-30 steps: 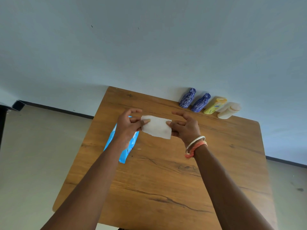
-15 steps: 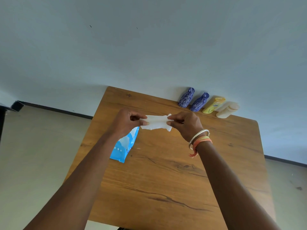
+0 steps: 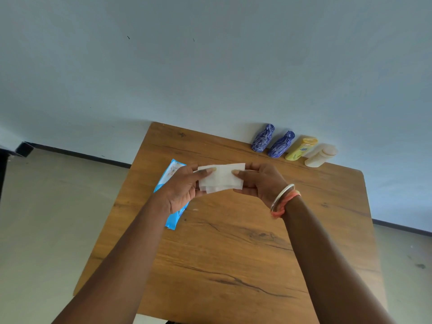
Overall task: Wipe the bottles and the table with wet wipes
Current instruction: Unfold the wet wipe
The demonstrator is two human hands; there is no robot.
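White wet wipe, one: a thin, soft rectangular sheet, lightly creased, folded so that a second layer shows along its lower edge. It is held stretched between both hands above the tabletop, over the half toward the far edge, clear of the wood.

Left hand: pinches the wipe's left end, thumb on top and fingers curled beneath.

Right hand: pinches the wipe's right end the same way. The wrist carries a silver bangle and an orange band, touching each other.

Bottles, four, in a row along the far edge, toward the far right corner, each just beside the next:
- first blue bottle, dark blue with fine white scribbled lines, narrowing to its top;
- second blue bottle, same pattern and shape;
- yellow bottle, with a yellow cap and print too small to read;
- cream bottle, plain, with a rounded cap, nearest the corner.

Wipes pack: a light blue and white soft packet, lying flat near the left edge, partly hidden under the left hand and wrist.

Tabletop: brown wood grain with dark knots and streaks, rounded corners, its far edge against a pale blue wall.
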